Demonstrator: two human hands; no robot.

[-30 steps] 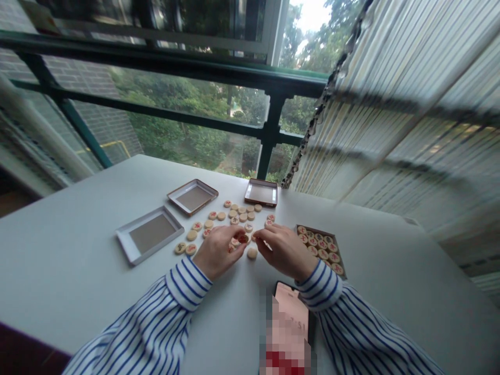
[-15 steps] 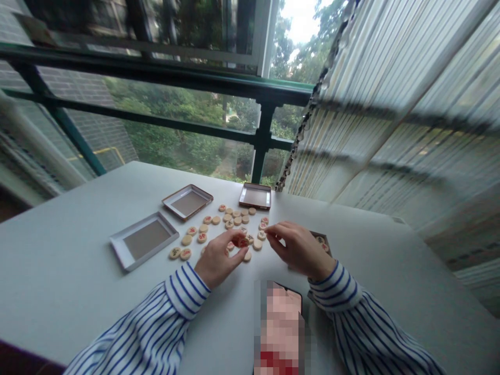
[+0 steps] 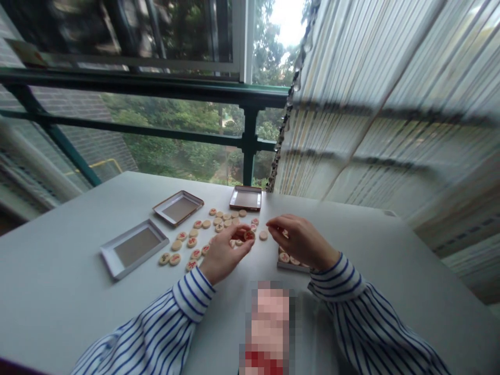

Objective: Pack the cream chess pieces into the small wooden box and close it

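Observation:
Several round wooden game pieces (image 3: 203, 235) with red or dark marks lie scattered on a white table (image 3: 58, 291). My left hand (image 3: 224, 252) is closed, pinching one red-marked piece (image 3: 249, 235) between thumb and fingers. My right hand (image 3: 302, 242) hovers with fingers curled and pinched over a small box of pieces (image 3: 287, 259), which it mostly hides; what it holds, if anything, is hidden. One loose piece (image 3: 263, 235) lies between the two hands. Both sleeves are blue-and-white striped.
Three shallow trays stand on the table: a white one (image 3: 133, 248) at left, a brown-rimmed one (image 3: 177, 207) behind it, another (image 3: 246, 198) at the far edge. A blurred patch (image 3: 267, 328) covers something near me. Window railing and a striped curtain (image 3: 390, 104) lie beyond.
My right hand drew back from the loose pieces to over the box of pieces. My left hand kept its pinch on the red-marked piece. The camera turned right.

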